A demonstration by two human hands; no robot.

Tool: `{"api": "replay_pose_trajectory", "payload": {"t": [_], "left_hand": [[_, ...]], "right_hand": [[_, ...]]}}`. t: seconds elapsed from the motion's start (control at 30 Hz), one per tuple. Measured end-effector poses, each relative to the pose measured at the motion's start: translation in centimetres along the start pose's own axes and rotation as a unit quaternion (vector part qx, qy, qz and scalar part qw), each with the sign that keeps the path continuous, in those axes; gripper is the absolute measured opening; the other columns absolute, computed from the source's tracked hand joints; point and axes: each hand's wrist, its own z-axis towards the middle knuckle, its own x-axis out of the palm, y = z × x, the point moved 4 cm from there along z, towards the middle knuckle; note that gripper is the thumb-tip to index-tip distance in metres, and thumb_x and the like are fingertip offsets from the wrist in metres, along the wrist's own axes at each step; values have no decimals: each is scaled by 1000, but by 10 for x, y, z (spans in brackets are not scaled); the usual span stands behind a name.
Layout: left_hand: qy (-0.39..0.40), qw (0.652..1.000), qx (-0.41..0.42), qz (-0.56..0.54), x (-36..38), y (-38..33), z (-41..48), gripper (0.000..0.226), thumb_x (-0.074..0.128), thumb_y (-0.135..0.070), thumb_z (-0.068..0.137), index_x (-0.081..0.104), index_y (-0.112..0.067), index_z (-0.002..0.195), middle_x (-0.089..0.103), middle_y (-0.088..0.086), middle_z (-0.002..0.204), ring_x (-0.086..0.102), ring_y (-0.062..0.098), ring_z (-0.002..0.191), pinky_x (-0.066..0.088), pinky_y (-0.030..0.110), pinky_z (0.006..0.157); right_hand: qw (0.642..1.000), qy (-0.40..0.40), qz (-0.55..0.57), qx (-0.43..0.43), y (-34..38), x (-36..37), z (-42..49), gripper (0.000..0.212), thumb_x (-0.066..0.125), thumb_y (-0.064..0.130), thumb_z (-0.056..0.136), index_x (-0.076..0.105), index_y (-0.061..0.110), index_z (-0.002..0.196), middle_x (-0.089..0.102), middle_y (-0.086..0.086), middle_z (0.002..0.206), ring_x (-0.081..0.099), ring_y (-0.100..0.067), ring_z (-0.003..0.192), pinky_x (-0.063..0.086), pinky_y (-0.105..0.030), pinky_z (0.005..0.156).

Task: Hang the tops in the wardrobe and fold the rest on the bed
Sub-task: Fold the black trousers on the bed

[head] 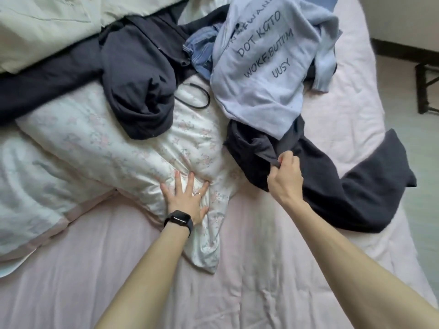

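At the upper left of the frame a pale cream quilt [47, 27] is bunched, cut off by the edge. Below it a white floral-print pillow [95, 143] lies across the pink-sheeted bed [237, 281]. The left hand [187, 195], with a black smartwatch [179, 220] on its wrist, presses flat on the pillow's lower corner with fingers spread wide, probably to brace the lean forward. A crumpled dark navy garment [137, 74] drapes over the pillow's top; its folds hide whether it is a top or trousers. Just right of it lies a thin black looped cord [197, 98], and above that a scrap of blue denim fabric [199, 53], mostly buried. At upper centre-right a light blue sweatshirt with grey lettering [266, 67] sprawls over the pile, its collar and one sleeve out of sight. Beneath its hem starts a dark charcoal garment [356, 186] that runs to the bed's right edge. The right hand [285, 174] pinches a fold of it with curled fingers, seemingly to draw it free for sorting. Its type is unclear. A dark furniture frame [425, 86] shows at the far right; no wardrobe is in view.
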Motion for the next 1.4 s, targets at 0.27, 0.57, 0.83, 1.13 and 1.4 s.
{"api": "replay_pose_trajectory", "payload": {"t": [0.27,0.57,0.83,1.13,1.4], "left_hand": [[-124,937,63,-320,-141,-28,-93,92,64,-58,83,22,-22,156,35,10,153,34,30,140,34,44,113],[-401,697,-36,-593,-268,-27,-264,60,82,-32,69,36,-27,107,45,1,109,55,29,105,49,38,88],[-386,823,170,-380,-329,-63,-405,17,77,-24,85,79,-26,101,76,-2,96,69,18,92,52,31,81],[-303,779,277,-474,-394,-121,-528,17,78,-24,86,73,-34,99,74,-2,75,65,9,67,53,25,71],[-174,726,130,-653,-325,-178,-508,17,66,1,83,71,-16,85,69,10,80,68,11,60,60,31,57]], "right_hand": [[985,-21,167,-28,59,-170,-62,16,51,22,97,40,30,88,65,-2,85,69,-30,81,54,-50,76],[977,-18,191,-97,87,-340,-162,15,56,29,95,46,31,84,64,4,77,63,-19,63,52,-38,63],[952,-39,296,-75,35,-449,-266,15,63,25,92,52,20,82,57,3,62,54,-13,47,49,-37,52],[905,-111,407,-53,-26,-514,-336,14,68,26,92,57,17,90,65,-2,81,63,-11,53,52,-27,50],[962,23,259,-81,-32,-427,-416,47,70,70,75,59,42,110,63,21,115,59,0,112,48,-24,97]]}}
